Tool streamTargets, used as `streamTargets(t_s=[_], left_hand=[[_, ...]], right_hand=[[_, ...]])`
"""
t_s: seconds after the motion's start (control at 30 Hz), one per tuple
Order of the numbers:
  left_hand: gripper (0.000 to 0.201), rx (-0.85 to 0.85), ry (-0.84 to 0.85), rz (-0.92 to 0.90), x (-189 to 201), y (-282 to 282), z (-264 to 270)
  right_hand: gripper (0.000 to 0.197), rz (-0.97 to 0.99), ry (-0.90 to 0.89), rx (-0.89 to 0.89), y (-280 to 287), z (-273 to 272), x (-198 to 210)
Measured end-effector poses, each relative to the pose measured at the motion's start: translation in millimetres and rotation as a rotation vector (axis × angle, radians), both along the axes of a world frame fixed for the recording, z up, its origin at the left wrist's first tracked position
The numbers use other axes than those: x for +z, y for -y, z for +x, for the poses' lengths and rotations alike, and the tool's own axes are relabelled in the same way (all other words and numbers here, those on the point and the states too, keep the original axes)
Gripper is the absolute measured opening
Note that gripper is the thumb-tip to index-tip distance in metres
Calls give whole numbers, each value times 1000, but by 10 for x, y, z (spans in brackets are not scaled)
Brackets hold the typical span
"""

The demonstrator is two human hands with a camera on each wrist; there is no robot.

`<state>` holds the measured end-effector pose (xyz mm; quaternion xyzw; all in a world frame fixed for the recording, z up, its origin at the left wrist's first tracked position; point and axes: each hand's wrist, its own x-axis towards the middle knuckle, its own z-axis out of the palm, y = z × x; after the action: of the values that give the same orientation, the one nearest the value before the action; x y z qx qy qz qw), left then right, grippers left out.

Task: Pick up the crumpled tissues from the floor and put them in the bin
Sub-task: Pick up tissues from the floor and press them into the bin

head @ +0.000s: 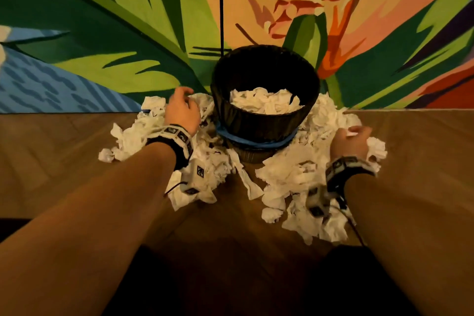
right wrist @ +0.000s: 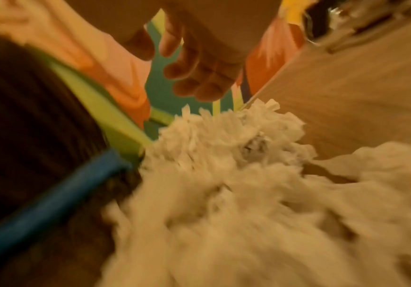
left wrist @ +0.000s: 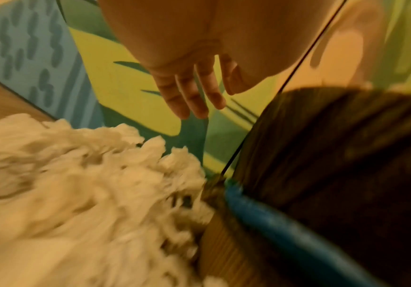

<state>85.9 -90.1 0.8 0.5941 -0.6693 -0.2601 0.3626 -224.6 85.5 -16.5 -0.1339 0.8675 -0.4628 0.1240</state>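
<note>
White crumpled paper tissues (head: 295, 174) lie heaped on the brown wooden floor (head: 64, 156) around a round black bin (head: 266, 120), which has a blue band (head: 256, 141) round its lower part and stands against a painted leaf-and-flower wall (head: 102, 20). More tissues sit inside the bin. Left hand (head: 182, 110) hovers over the pile left of the bin; the wrist view shows its fingers (left wrist: 192, 93) extended, slightly apart, holding nothing. Right hand (head: 350, 142) sits low over the pile right of the bin, fingers (right wrist: 199, 77) loosely curled downward above the tissues, nothing visibly held.
</note>
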Motion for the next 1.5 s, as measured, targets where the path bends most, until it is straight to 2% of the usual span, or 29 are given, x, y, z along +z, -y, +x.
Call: streamTargets(t_s=[0.07, 0.17, 0.27, 0.3, 0.37, 0.43, 0.5, 0.6, 0.77, 0.83, 0.9, 0.97, 1.03, 1.1, 1.23, 1.3, 1.37, 1.4, 1.5], left_hand=[[29, -134, 169, 69, -226, -178, 10], [31, -428, 410, 175, -528, -514, -99], [28, -689, 653, 241, -810, -869, -320], [28, -737, 703, 242, -903, -970, -389], [36, -786, 686, 275, -1113, -1137, -499], [55, -834, 649, 379, -1337, -1272, -565], [73, -889, 772, 497, -1514, -1383, -578], [71, -911, 946, 491, -1638, -1444, -535], [38, -845, 918, 430, -1547, -1342, -490], [34, -780, 898, 465, -1463, -1309, -498], [33, -708, 783, 504, -1372, -1278, -482], [26, -597, 557, 539, -1297, -1260, -446], [29, -459, 291, 599, -1265, -1262, -441], [35, -386, 106, 629, -1201, -1252, -474], [38, -399, -6, 619, -1171, -1197, -573], [31, -320, 48, 542, -1164, -1134, -601], [28, -286, 239, 403, -1187, -1059, -578], [39, -324, 344, 397, -1225, -1025, -555], [70, -502, 658, 593, -1333, -1013, -489]], right_hand=[[12, 133, -80, 181, -151, 272, -195], [11, 303, -169, 486, -261, 785, -453], [12, 496, -175, 771, -347, 1207, -663], [13, 564, -171, 864, -385, 1292, -732], [22, 711, -210, 1059, -477, 1374, -894], [36, 849, -240, 1210, -539, 1364, -1039], [43, 918, -206, 1272, -540, 1311, -1160], [42, 924, -125, 1278, -547, 1230, -1298], [20, 712, 57, 1043, -524, 1234, -1360], [18, 655, 85, 960, -440, 1275, -1346], [29, 591, 94, 923, -342, 1321, -1326], [52, 494, 164, 866, -281, 1361, -1316], [67, 440, 249, 844, -258, 1400, -1296], [59, 419, 289, 862, -231, 1430, -1278], [19, 400, 165, 812, -191, 1401, -1212], [17, 371, 119, 747, -193, 1350, -1174], [20, 323, 227, 654, -198, 1306, -1132], [26, 304, 287, 605, -207, 1292, -1114], [40, 284, 335, 546, -247, 1270, -1076]])
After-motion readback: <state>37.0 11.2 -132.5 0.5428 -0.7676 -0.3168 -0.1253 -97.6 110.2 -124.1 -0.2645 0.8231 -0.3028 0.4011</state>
